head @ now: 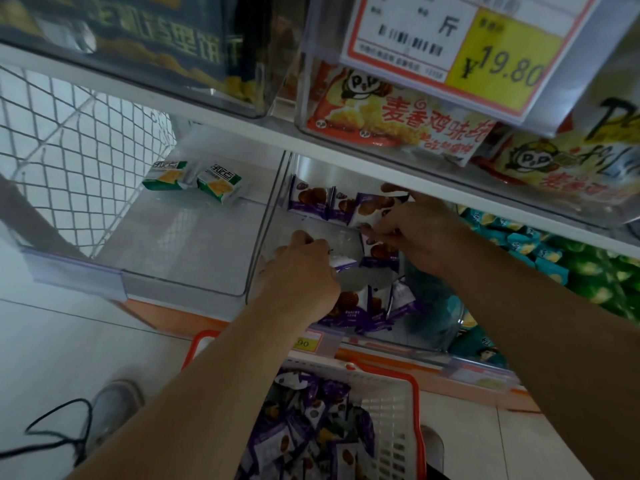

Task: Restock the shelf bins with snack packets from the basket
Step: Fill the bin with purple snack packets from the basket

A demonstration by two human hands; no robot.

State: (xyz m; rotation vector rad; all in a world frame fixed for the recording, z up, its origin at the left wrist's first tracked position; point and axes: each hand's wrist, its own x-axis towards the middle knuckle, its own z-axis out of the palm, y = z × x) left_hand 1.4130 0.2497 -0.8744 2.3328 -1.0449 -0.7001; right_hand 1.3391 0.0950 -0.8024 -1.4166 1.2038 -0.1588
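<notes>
Purple snack packets [372, 209] fill the back of a clear shelf bin [263, 233], where a person's right hand [412, 230] pinches one between curled fingers and thumb, the packet jutting from the fingertips toward the row standing against the bin's rear wall. Nearer the bin's front, the left hand [301, 271] curls round a second packet [343, 263], its white and purple edge showing just past the knuckles. More purple packets [367, 306] lie piled against the bin's front wall, below both hands. Beneath the bin, on the floor, an orange-rimmed white basket [391, 410] holds a heap of the same packets. Left of the bin, a neighbouring clear bin holds two green packets [194, 180]. Above the bin hangs a yellow price tag [502, 60] reading 19.80
</notes>
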